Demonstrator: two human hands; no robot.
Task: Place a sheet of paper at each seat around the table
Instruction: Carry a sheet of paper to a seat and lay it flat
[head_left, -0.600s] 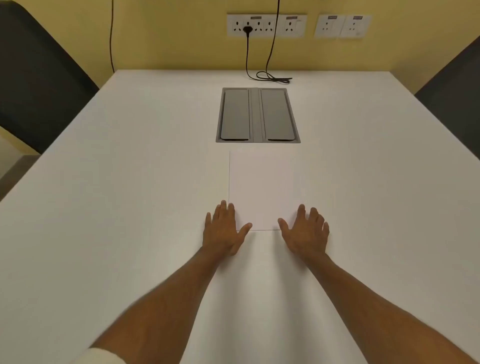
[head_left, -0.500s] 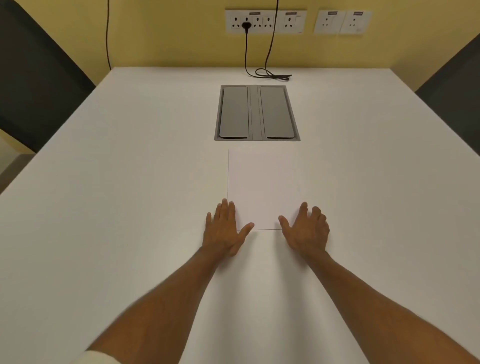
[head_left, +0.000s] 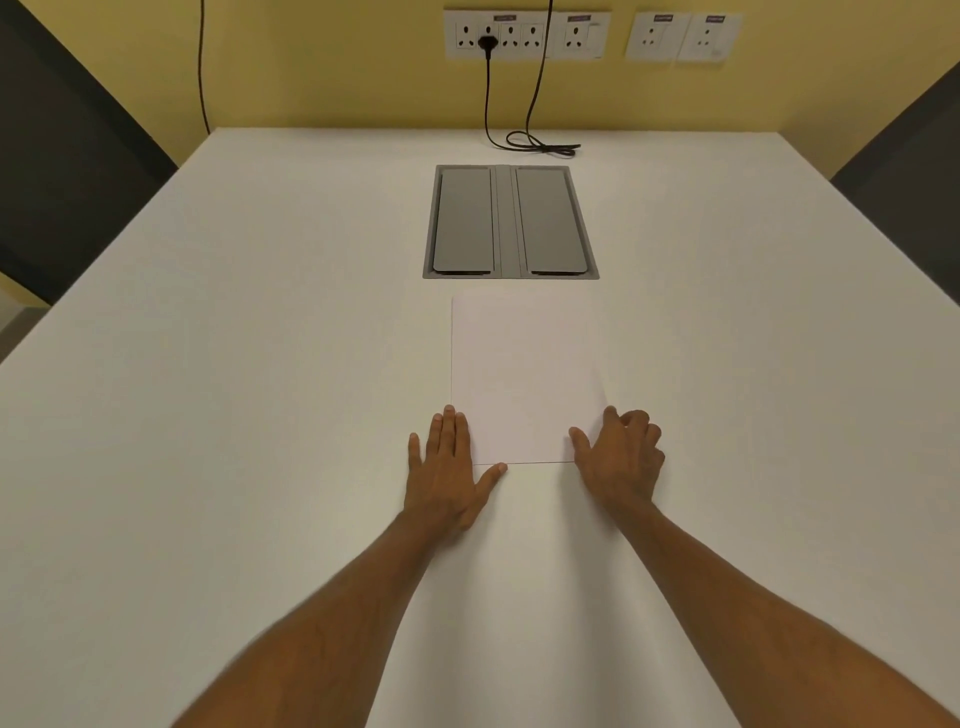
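The sheet of paper (head_left: 524, 379) is lying flat on the counter (head_left: 260, 364) between both hands (head_left: 449, 470), left flat and open, right (head_left: 621, 457) curling at its edge; being thin, light and limp, it is probably best lifted by a near corner.

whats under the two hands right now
The left hand lies flat over the paper's near left corner and the white table. The right hand, fingers curled, covers the near right corner. Both corners are hidden.
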